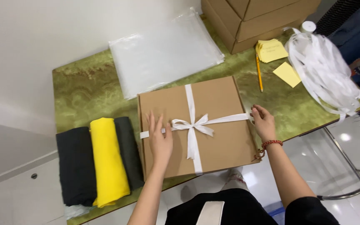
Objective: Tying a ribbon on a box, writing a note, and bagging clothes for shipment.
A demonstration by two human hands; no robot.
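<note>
Cardboard box (221,125) tied with white ribbon (192,125) lies beside the rolled yellow cloth (108,162); left hand (160,139) flat and open on its lid, right hand (264,123) open at its far edge; likely light, stiff, best gripped by opposite edges

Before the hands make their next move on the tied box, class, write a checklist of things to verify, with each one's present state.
1. Bow on the white ribbon is tied and sits near the middle of the brown cardboard box: ok.
2. Ribbon crosses the lid both ways: ok.
3. Left hand lies flat on the lid, over the ribbon's left run: ok.
4. Right hand is at the box's right edge where the ribbon wraps over: ok.
5. Ribbon is snug underneath the box: cannot tell, hidden.
6. Box lies fully on the green table: not ok, its near right corner overhangs the edge.
</note>
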